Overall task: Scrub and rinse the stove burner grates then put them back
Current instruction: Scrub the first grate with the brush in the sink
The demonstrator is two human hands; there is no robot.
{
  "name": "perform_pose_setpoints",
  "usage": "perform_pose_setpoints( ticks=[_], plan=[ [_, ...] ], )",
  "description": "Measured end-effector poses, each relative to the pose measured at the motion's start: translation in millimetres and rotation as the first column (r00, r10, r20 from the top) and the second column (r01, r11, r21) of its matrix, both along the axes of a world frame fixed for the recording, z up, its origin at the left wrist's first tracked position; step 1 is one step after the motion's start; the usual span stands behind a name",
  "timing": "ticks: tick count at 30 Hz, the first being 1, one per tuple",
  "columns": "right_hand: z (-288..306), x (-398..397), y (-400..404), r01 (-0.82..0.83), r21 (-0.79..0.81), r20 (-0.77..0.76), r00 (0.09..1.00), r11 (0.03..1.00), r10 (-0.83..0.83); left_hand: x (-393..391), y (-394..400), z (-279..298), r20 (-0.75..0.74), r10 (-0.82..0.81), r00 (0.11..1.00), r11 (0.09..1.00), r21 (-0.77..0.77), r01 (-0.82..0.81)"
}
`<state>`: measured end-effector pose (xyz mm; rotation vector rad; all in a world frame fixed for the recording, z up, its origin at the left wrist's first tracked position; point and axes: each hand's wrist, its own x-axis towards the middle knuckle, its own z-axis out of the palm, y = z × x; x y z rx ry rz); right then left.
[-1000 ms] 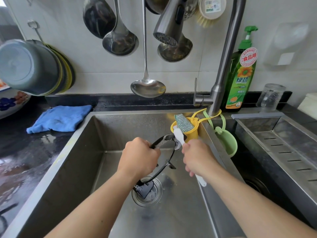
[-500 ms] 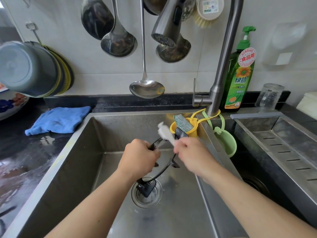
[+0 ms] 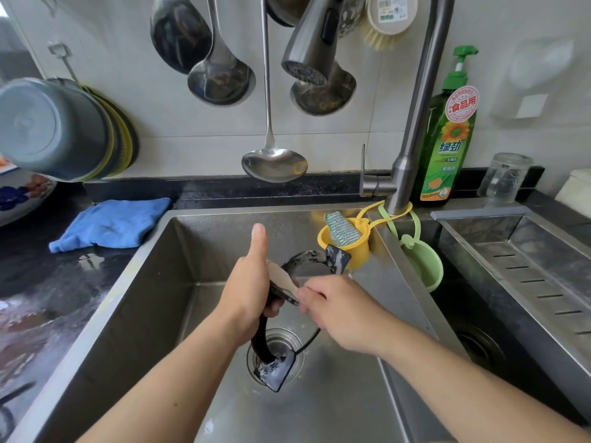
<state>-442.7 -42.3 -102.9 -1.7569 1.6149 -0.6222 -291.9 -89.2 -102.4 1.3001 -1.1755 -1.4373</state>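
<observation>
Left hand point(image 3: 248, 282) has a firm grip on the grate point(image 3: 307, 255), upright over the sink point(image 3: 153, 282) drain. Right hand point(image 3: 339, 310) pinches the brush point(image 3: 283, 279) right against it, long axis running near-to-far.

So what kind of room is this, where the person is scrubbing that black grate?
Most likely a home kitchen, at the sink. A steel sink with a pull-down faucet, ladles hanging on the tiled wall, and a green dish soap bottle all point to it.
</observation>
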Motion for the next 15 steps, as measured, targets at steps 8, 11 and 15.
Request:
perform_pose_setpoints(
  ticks=[8,11,15],
  plan=[
    [-3.6,-1.1,-3.2,0.104,-0.111,-0.023,0.994,0.988,-0.107,0.6,0.8,-0.6,-0.046,0.044,0.998,0.999,0.012,-0.043],
    [-4.5,2.8,-3.0,0.029,-0.08,-0.05,0.998,0.996,-0.033,2.8,-1.6,-0.9,-0.076,0.066,0.995,0.998,0.023,-0.065],
    [-3.9,-10.0,-12.4,0.186,-0.111,-0.027,0.981,0.976,-0.19,5.0,-5.4,-4.8,-0.01,0.056,0.998,0.998,0.006,-0.056]
  ],
)
